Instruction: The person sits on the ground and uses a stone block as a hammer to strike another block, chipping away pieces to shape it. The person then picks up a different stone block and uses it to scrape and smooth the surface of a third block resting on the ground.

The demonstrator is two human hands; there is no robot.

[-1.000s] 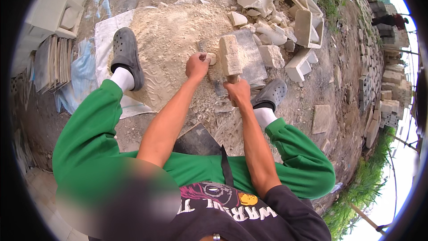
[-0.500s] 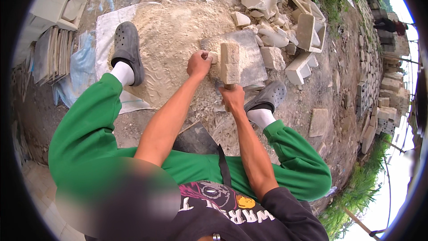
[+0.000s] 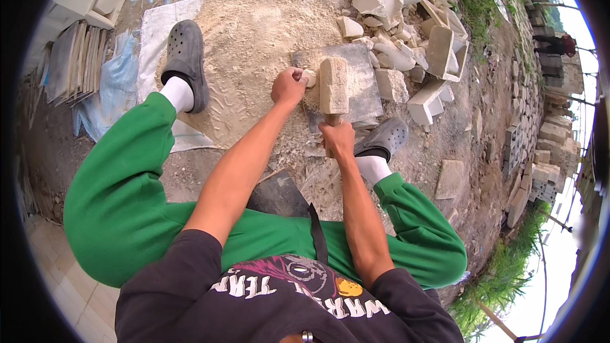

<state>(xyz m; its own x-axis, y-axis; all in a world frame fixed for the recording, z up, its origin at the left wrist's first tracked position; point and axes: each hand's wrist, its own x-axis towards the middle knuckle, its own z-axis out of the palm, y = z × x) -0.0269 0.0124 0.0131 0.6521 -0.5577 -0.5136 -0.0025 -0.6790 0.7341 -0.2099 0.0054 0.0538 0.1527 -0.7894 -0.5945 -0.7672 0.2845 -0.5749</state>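
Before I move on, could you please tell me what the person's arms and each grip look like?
The left sleeve is short, dark and plain where it shows; the right sleeve matches it. The left forearm and right forearm are bare, with no watch visible. The left grip and right grip wear no gloves.

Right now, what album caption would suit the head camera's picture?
The right hand grips a block-headed mallet while the left hand holds a pale chunk at a dusty slab.
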